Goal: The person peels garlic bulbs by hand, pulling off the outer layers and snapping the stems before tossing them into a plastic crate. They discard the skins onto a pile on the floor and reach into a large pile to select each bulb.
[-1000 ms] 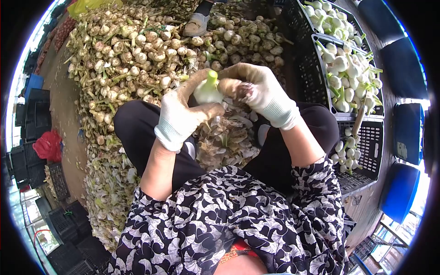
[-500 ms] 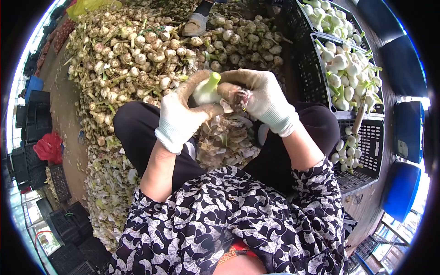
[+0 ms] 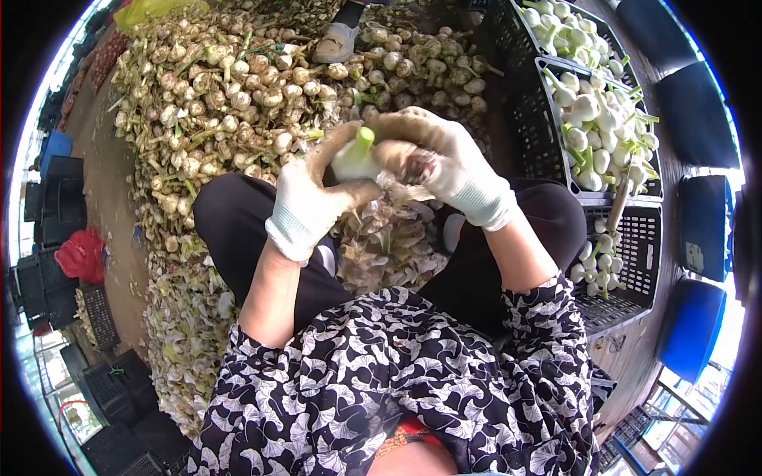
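The person sits with both gloved hands raised over the lap, closed together on one white bulb (image 3: 353, 161) with a short green stalk (image 3: 364, 140) pointing up and away. The left hand (image 3: 305, 202) is clamped around the bulb from below, thumb and fingers wrapped about its body. The right hand (image 3: 448, 163) presses against the bulb's right side, its soiled fingertips pinched on a strip of papery skin (image 3: 413, 188) that hangs loose just under the bulb. Directly below the bulb, between the dark-trousered legs, lies a mound of shed skins (image 3: 389, 246). Beyond the bulb and to its left spreads a large heap of unpeeled bulbs (image 3: 230, 95), brownish and with stalks; at the heap's far edge, above the bulb, another person's shoe (image 3: 333, 41) shows. To the right of the bulb stands a black crate (image 3: 548, 135) filled with clean white bulbs (image 3: 595, 119), and nearer the person a second crate (image 3: 635, 297) holds only a few. By the look of it, the step in hand is stripping the dirty outer layer, and it seems partly done, since the bulb already shows white. Freeing the rest would call for a firm left-hand hold while the right draws the skin off away from the stalk, without tearing it short.
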A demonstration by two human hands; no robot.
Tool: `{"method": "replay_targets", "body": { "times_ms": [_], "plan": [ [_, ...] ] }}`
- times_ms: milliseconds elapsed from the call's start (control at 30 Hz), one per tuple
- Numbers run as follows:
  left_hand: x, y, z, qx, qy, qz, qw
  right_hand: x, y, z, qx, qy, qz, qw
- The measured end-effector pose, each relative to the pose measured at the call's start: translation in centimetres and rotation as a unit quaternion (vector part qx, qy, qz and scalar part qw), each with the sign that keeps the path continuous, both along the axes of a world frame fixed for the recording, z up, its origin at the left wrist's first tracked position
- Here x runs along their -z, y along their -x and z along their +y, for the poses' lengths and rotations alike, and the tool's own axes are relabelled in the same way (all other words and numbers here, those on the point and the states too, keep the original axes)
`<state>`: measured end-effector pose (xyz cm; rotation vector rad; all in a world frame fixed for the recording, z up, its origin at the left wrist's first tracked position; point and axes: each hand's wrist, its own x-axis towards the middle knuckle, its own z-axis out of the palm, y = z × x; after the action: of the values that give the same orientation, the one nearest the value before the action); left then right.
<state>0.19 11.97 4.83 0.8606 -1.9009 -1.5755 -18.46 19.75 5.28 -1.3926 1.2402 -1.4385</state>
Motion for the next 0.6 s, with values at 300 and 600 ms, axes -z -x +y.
{"method": "replay_targets", "body": {
  "times_ms": [300, 600],
  "plan": [
    [-0.8, -0.7, 0.0, 0.075, 0.000, -0.006, 0.997, -0.3, -0.7, -0.4, 0.036, 0.095, 0.182, 0.978],
    [-0.1, 1.0, 0.8, 0.039, -0.160, 0.172, 0.971, -0.5, -1.1, -0.1, 0.065, -0.141, -0.290, 0.944]
  ]
}}
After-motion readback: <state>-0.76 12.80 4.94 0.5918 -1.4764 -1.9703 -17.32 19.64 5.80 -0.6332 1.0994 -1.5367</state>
